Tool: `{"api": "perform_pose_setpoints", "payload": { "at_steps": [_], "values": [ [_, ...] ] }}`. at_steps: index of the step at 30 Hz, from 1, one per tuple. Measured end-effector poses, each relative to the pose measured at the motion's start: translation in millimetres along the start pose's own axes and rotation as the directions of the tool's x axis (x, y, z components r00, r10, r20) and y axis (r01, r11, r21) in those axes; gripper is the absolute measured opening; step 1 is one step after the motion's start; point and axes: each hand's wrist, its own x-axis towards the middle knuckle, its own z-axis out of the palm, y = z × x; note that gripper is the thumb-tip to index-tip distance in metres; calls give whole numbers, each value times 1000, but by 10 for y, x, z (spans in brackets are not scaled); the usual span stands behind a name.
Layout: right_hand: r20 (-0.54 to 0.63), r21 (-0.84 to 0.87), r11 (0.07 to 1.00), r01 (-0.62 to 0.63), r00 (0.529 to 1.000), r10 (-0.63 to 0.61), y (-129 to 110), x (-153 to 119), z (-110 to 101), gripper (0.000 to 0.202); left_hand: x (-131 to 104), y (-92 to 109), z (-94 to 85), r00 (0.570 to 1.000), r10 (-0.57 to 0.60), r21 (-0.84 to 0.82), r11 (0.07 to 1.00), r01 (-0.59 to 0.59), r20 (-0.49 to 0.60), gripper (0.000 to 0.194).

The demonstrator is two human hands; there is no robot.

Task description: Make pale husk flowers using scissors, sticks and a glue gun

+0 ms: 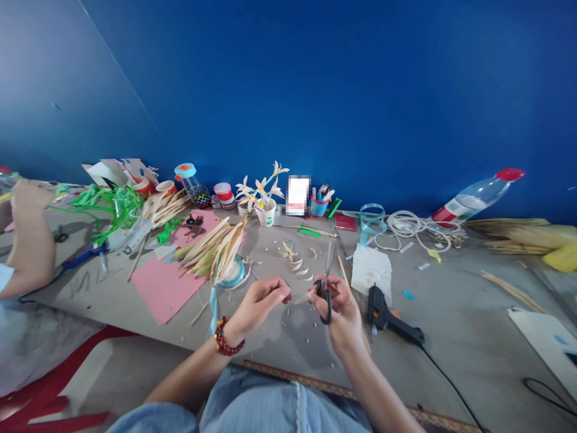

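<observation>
My left hand (265, 300), with a red bead bracelet on its wrist, is over the middle of the grey table (274, 337). Its fingers are curled together; what they hold, if anything, is too small to name. To its right, my right hand (340, 313) has its fingers in the black handles of a pair of scissors (329, 270), blades pointing up and away. A small pale strip (303, 297) shows at the right fingertips, between the hands. Beyond them lie several curved pale petals (296, 264) and a small flower (287, 250).
A black glue gun (390, 316) with its cord lies right of my right hand. Dried husks (225, 243), pink paper (164, 288) and blue ribbon (231, 273) are left. Behind stand a flower cup (265, 213) and a tilted bottle (478, 198). Another person's arm (33, 240) is far left.
</observation>
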Motion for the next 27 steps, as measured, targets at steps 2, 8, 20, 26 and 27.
{"api": "perform_pose_setpoints", "payload": {
  "at_steps": [2,8,20,26,27],
  "values": [
    [-86,41,999,16,996,-13,34,-5,21,33,-22,-67,115,999,12,-115,993,-17,-46,22],
    [-128,47,998,40,991,-33,78,-56,102,33,6,-163,446,964,-86,-417,908,-29,-253,27],
    [262,-94,994,-54,962,77,131,-267,-177,35,66,4,196,946,53,-221,967,-129,-321,13],
    [398,-31,988,-150,905,150,141,-355,-248,40,70,38,189,970,25,-308,946,-102,-244,12],
    [413,-23,987,-159,898,154,135,-350,-239,40,71,35,199,970,24,-328,939,-106,-243,11]
  ]
}}
